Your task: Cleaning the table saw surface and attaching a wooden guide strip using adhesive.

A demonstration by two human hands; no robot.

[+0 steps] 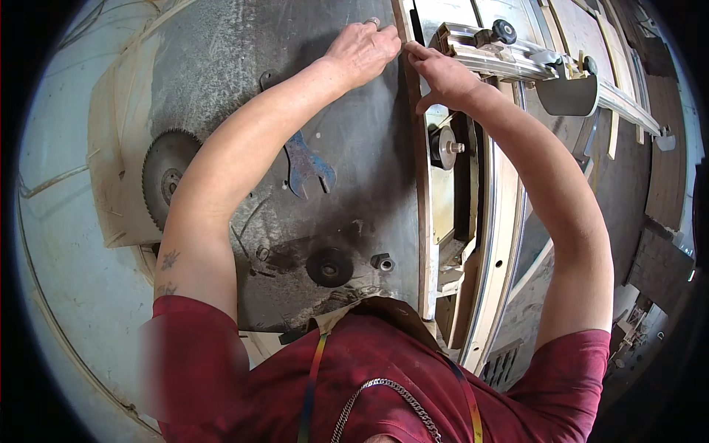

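Note:
My left hand [366,52] is at the far right edge of the grey metal saw table [362,133], its fingers curled together; what they hold, if anything, is hidden. Just across the edge strip, my right hand [449,80] has its fingertips against that strip [413,96], thumb apart. A bare arbor [447,148] with a threaded end sits in the opening below my right hand. On the table, a worn blue open-end wrench [306,166] lies partly beneath my left forearm. Nearer me are a round black flange [329,266] and a hex nut [382,261].
A circular saw blade [166,166] lies on the left, partly behind my left arm. Right of the opening run long metal rails [498,221]. An aluminium fence [509,59] with a black knob [504,31] stands at the far right. Boards [668,148] lean beyond it.

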